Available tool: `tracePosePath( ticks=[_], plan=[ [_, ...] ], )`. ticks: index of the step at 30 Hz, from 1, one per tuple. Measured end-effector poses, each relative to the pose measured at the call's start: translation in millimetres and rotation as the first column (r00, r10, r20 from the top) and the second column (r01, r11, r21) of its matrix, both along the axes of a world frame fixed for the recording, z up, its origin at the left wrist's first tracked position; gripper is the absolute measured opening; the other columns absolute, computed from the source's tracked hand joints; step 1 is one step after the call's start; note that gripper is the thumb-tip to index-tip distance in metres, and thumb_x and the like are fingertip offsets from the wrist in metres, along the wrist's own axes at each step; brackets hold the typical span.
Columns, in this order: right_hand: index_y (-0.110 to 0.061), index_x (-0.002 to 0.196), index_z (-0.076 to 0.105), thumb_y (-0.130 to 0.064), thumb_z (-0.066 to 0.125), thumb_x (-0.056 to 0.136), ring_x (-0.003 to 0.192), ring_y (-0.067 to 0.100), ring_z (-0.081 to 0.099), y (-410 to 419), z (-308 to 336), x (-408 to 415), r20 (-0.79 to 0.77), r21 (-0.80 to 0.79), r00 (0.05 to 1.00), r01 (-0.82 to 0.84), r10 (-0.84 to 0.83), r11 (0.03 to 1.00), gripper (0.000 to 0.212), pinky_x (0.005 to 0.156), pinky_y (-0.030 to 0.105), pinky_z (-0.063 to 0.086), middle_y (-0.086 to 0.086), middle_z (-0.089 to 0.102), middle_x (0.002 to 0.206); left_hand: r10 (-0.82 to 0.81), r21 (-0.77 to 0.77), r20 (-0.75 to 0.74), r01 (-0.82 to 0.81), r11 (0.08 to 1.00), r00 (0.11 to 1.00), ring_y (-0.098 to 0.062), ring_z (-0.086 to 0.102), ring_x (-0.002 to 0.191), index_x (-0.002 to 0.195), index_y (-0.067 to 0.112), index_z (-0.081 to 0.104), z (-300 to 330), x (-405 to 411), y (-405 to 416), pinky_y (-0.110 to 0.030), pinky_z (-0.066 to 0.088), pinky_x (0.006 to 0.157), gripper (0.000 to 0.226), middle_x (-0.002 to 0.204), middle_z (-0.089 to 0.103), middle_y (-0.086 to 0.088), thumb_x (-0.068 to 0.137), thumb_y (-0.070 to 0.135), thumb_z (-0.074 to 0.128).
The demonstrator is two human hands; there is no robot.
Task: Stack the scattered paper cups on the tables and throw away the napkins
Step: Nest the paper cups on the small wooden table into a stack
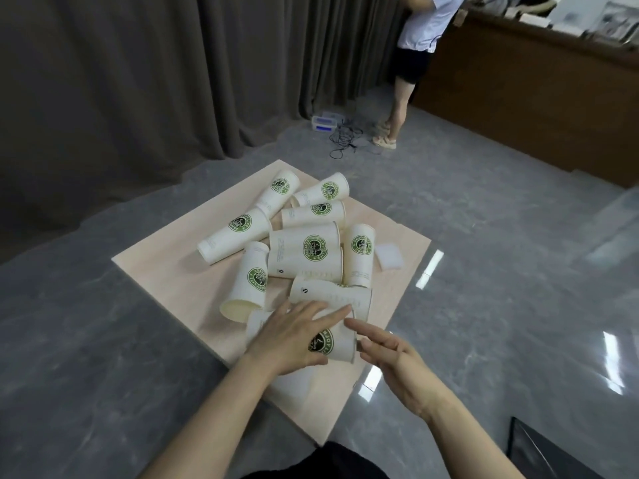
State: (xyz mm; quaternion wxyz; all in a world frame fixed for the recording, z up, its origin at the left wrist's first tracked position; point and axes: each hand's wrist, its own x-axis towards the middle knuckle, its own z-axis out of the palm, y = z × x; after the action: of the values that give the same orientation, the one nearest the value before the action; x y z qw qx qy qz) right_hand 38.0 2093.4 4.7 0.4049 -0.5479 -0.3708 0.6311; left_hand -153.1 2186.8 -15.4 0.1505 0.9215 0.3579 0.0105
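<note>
On the table nothing is stacked: cups lie scattered, a napkin beside them. My left hand spreads flat over the nearest cup; my right hand hovers spread, empty.

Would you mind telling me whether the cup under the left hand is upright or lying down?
Lying down: the cup rests on its side on the table.
</note>
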Motion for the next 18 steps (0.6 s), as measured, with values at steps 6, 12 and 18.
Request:
tracePosePath(
  ticks=[6,12,18],
  plan=[
    [-0.021,0.123,0.063,-0.012,0.060,0.089,0.121,0.005,0.055,22.0,2.1,7.8,0.046,0.021,0.998,-0.037,0.036,0.999,0.035,0.097,0.019,0.041,-0.006,0.066,0.123,0.119,-0.073,0.029,-0.116,0.991,0.993,-0.013,0.037,0.120,0.144,0.052,-0.011,2.4,5.2,3.9,-0.027,0.031,0.095,0.100,0.119,0.038,0.008,0.079,0.054,0.065],
    [-0.030,0.121,0.062,-0.009,0.057,0.093,0.115,-0.005,0.045,39.1,-12.1,32.4,0.321,0.081,0.935,0.128,-0.148,0.988,0.036,0.081,0.003,0.037,-0.012,0.049,0.134,0.236,-0.139,0.015,-0.232,0.963,0.972,-0.010,0.038,0.123,0.145,0.053,-0.005,-0.8,-5.4,12.7,-0.028,0.038,0.091,0.099,0.125,0.039,0.009,0.076,0.055,0.065],
    [-0.031,0.117,0.065,-0.012,0.058,0.093,0.118,0.008,0.042,55.8,-31.5,37.8,0.293,-0.067,0.949,0.139,-0.113,0.988,0.031,0.094,0.025,0.032,-0.008,0.054,0.126,0.314,-0.186,-0.008,-0.310,0.933,0.949,-0.011,0.046,0.100,0.145,0.055,-0.003,8.5,-8.9,11.2,-0.024,0.033,0.076,0.095,0.114,0.037,0.011,0.078,0.049,0.065]
  ],
)
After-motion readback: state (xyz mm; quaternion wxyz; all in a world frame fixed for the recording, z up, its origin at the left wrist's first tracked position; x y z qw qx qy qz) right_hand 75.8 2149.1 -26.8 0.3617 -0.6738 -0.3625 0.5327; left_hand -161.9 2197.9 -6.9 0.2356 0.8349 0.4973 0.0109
